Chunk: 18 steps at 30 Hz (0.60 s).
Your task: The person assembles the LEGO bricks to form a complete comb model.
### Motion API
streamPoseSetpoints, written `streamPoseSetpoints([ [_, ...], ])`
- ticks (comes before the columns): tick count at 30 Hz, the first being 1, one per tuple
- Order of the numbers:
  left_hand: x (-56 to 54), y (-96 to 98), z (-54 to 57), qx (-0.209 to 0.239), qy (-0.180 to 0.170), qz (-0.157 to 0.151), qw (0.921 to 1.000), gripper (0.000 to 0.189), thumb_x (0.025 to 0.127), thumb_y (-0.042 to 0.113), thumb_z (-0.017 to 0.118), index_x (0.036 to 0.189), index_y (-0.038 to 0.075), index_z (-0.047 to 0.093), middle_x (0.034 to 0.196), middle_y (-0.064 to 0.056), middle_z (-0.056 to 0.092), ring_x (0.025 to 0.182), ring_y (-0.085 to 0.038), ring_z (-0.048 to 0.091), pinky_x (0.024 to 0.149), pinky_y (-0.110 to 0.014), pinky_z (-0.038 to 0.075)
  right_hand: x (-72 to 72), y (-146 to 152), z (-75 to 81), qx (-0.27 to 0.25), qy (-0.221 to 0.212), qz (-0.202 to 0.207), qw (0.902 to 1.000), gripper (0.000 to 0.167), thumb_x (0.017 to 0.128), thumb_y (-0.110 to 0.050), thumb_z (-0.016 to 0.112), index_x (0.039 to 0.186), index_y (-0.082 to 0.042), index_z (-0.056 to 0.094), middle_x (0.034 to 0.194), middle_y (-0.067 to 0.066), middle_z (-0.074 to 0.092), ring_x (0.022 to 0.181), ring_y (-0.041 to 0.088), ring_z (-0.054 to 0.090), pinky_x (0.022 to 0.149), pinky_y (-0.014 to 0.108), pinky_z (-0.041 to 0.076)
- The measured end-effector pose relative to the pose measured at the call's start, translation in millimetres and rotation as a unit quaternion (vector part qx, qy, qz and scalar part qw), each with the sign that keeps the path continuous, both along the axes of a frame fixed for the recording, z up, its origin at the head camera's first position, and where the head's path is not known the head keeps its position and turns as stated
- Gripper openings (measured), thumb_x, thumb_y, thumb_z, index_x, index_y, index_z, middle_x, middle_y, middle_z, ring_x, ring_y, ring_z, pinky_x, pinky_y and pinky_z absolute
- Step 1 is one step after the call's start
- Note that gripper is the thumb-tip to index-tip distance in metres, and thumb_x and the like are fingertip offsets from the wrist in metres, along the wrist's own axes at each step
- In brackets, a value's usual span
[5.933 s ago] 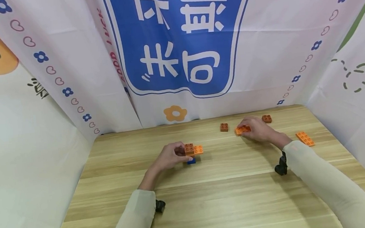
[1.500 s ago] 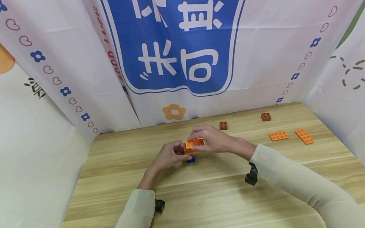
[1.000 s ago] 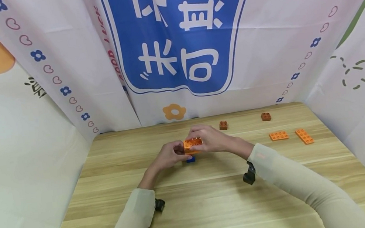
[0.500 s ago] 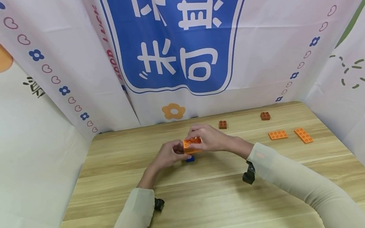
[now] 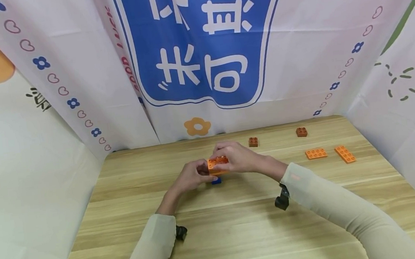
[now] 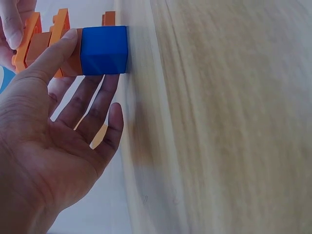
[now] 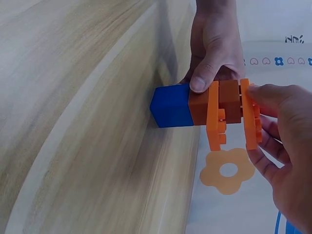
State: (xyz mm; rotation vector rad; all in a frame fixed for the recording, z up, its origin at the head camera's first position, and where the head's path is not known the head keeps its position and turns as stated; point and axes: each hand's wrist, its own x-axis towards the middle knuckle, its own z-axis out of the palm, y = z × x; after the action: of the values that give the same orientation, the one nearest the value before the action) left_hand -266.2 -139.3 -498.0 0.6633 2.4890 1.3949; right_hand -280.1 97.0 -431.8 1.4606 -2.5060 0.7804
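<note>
A small tower of building bricks stands on the table. At its foot is a blue brick [image 7: 173, 107], followed upward by a brown brick [image 7: 198, 111], an orange plate [image 7: 213, 129], a second brown brick [image 7: 229, 105] and a top orange plate [image 7: 250, 127]. My left hand [image 5: 192, 176] holds the tower low down, thumb on the lower brown brick and fingers behind. My right hand [image 5: 238, 156] pinches the top plate, which lies against the upper brown brick; a narrow gap with studs seems to show between them. Both plates jut out to one side.
Two loose brown bricks, one left [image 5: 253, 142] and one right [image 5: 301, 132], lie near the table's back edge. Two orange plates, one crosswise [image 5: 316, 153] and one slanted [image 5: 345, 154], are at the right. A printed cloth [image 5: 293, 74] hangs directly behind the table [image 5: 241, 235].
My right hand has brought an orange plate leftward from the back right onto the tower. Over the last second the plate shifted slightly left. My left hand keeps its hold.
</note>
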Motion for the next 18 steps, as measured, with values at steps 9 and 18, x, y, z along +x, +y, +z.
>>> streamPoseSetpoints([
  [9, 1.0, 1.2, 1.1, -0.007, 0.004, 0.001, 1.0000, 0.022, 0.089, 0.018, 0.088, 0.096, 0.012, 0.068, 0.101, -0.001, 0.076, 0.091, -0.015, 0.073, 0.082, -0.031, 0.061, -2.8, 0.3, 0.2, 0.002, -0.040, -0.010, 0.9991, 0.022, 0.094, -0.017, 0.084, 0.113, -0.007, 0.082, 0.103, 0.001, 0.074, 0.094, 0.013, 0.068, 0.081, 0.026, 0.059],
  [18, 0.3, 1.6, 2.0, -0.005, 0.001, 0.004, 1.0000, 0.022, 0.089, 0.018, 0.088, 0.096, 0.012, 0.069, 0.101, -0.001, 0.076, 0.090, -0.015, 0.072, 0.082, -0.031, 0.061, -3.2, -0.7, 1.3, 0.000, -0.041, -0.012, 0.9991, 0.022, 0.094, -0.017, 0.083, 0.113, -0.006, 0.083, 0.101, 0.002, 0.075, 0.095, 0.016, 0.070, 0.081, 0.029, 0.059],
])
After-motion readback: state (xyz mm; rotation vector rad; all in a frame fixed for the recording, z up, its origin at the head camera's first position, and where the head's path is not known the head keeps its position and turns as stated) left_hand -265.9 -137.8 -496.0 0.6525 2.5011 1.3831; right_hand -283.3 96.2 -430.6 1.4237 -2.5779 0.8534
